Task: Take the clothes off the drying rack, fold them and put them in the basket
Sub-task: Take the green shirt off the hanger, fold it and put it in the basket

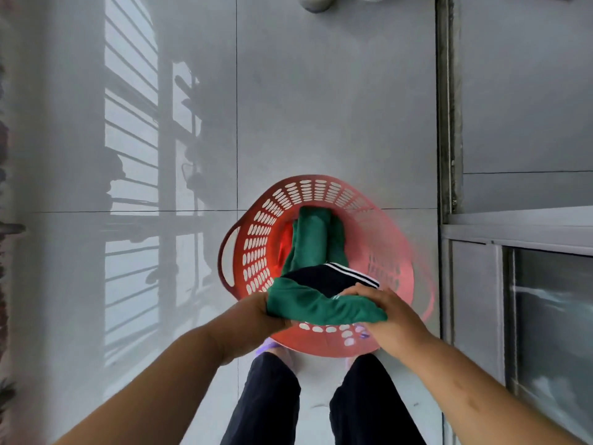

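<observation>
Nearest the camera, two legs in dark trousers [272, 399] are cut off by the bottom edge. Above them, the left hand [253, 313] grips one end of a folded green and black garment with white stripes [321, 305], its fingertips hidden under the cloth. The right hand [385, 311] curls over the other end. The garment's long axis runs left to right, over the near rim of a round red perforated plastic basket [256, 242]. Inside lies a folded green cloth [313, 239], lengthwise pointing away. The basket's right side is blurred, possibly moving. It stands on a grey tiled floor [321, 107].
</observation>
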The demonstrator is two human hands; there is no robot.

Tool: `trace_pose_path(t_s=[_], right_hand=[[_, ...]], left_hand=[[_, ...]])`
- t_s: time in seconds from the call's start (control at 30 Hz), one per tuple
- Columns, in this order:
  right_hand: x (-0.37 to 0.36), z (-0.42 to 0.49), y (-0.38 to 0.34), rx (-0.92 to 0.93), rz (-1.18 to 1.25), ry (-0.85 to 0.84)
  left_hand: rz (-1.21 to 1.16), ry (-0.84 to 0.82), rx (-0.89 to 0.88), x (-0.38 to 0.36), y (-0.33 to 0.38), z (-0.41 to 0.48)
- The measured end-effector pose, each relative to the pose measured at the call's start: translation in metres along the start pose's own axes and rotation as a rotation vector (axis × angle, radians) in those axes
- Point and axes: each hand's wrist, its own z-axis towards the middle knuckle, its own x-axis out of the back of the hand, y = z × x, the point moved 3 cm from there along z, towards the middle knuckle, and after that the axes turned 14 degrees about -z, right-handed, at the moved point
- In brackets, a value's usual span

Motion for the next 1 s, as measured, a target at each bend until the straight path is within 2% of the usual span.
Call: trace_pose_path(t_s=[0.1,0.23,0.37,0.5,0.77,1.0], right_hand=[[-0.025,0.019,0.025,-0.108,0.018,-0.093],[-0.043,0.041,0.046,-0.177,-0.057,-0.091],[-0.045,0.067,0.053,-0.217,0.001,-0.108],[-0.044,0.102,0.065,-0.223,-0.106,-0.082],[-0.049,0.176,0.079,-0.276,-0.134,-0.011],[-0.061,0.230,0.100,-0.344,-0.059,0.077]], left_hand=[[-0.012,0.007,0.052,-0.001,-0.021,0.023],[-0.038,0.000,0.103,0.000,-0.035,0.050],[-0.134,0.005,0.135,0.005,-0.033,0.078],[-0.247,0.022,0.096,0.011,-0.025,0.110],[-0.358,0.108,0.019,0.026,-0.019,0.180],[-0.374,0.326,-0.107,0.036,-0.028,0.230]])
